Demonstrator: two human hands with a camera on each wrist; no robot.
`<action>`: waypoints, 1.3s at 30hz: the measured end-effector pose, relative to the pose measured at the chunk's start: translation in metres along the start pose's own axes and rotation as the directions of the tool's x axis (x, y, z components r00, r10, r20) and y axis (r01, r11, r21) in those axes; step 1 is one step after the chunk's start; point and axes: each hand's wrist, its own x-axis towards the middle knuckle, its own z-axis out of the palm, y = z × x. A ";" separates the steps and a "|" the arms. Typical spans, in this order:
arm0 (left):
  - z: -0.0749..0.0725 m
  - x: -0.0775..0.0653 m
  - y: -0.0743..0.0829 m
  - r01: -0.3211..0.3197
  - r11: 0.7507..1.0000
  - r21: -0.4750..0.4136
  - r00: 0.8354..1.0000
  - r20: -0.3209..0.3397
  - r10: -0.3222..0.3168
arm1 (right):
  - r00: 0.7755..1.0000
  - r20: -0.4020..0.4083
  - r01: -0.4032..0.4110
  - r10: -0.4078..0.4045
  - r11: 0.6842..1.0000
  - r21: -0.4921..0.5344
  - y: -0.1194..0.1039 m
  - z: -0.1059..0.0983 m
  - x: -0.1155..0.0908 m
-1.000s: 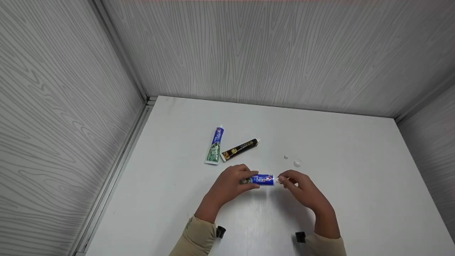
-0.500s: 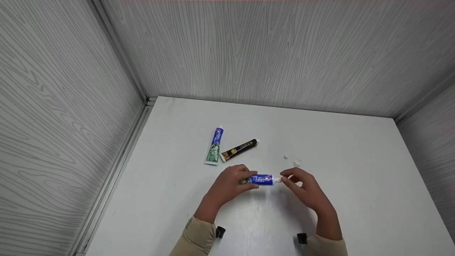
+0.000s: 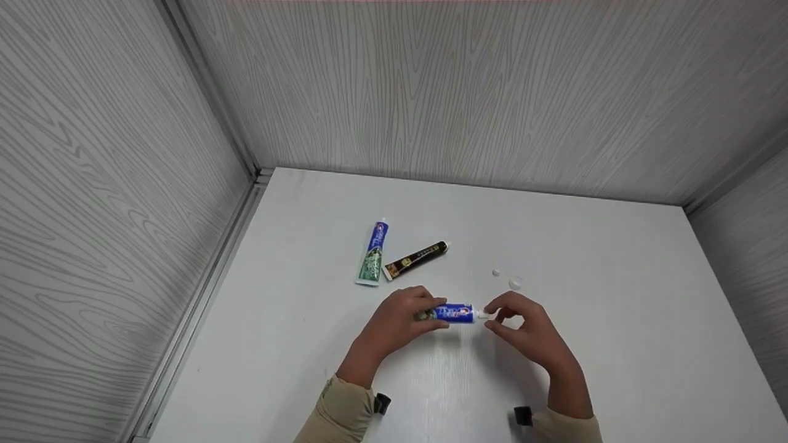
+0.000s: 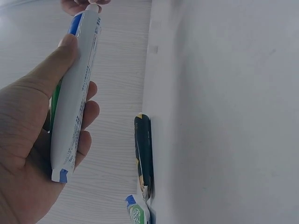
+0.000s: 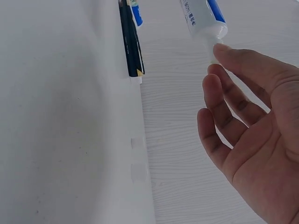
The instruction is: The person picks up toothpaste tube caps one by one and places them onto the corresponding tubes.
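My left hand (image 3: pixel 403 314) grips a blue, green and white toothpaste tube (image 3: pixel 455 312) round its body, thumb on one side and fingers on the other. The tube lies sideways above the table, its nozzle end toward the right. At that end, my right hand (image 3: pixel 523 326) has thumb and forefinger on a small white cap (image 3: pixel 483 315). Seen from the right wrist, the thumb and forefinger close on the white cap (image 5: pixel 212 52), with the other fingers loosely bent. The left wrist view shows the tube's white printed back (image 4: pixel 77 93) and its crimped end by the palm.
Another blue and green toothpaste tube (image 3: pixel 372 253) lies beyond my left hand. Beside it, a black and gold tube (image 3: pixel 416 260) lies slanted. Behind my right hand are a tiny white piece (image 3: pixel 496 272) and a clear round piece (image 3: pixel 515 283). Grey wood-grain walls enclose the white table (image 3: pixel 615 295).
The right thumb and forefinger have shifted and spread a little around the cap, leaving more of it visible. My left hand and its tube stay nearly still.
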 end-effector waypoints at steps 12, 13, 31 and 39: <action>0.000 0.000 0.002 0.007 1.000 0.006 1.000 0.014 -0.007 | 0.998 0.022 -0.061 0.061 0.998 -0.024 -0.001 0.000 0.000; 0.000 0.000 0.001 0.004 1.000 0.006 1.000 0.012 -0.004 | 0.997 0.030 -0.067 0.067 0.997 -0.026 -0.001 0.000 0.000; -0.002 0.000 0.006 0.013 1.000 0.004 1.000 0.009 -0.013 | 0.992 0.084 -0.093 0.093 0.996 0.003 0.003 0.000 -0.001; 0.001 -0.001 0.004 -0.010 1.000 0.020 1.000 0.002 0.010 | 0.987 0.113 -0.122 0.117 0.992 0.039 0.006 -0.001 -0.002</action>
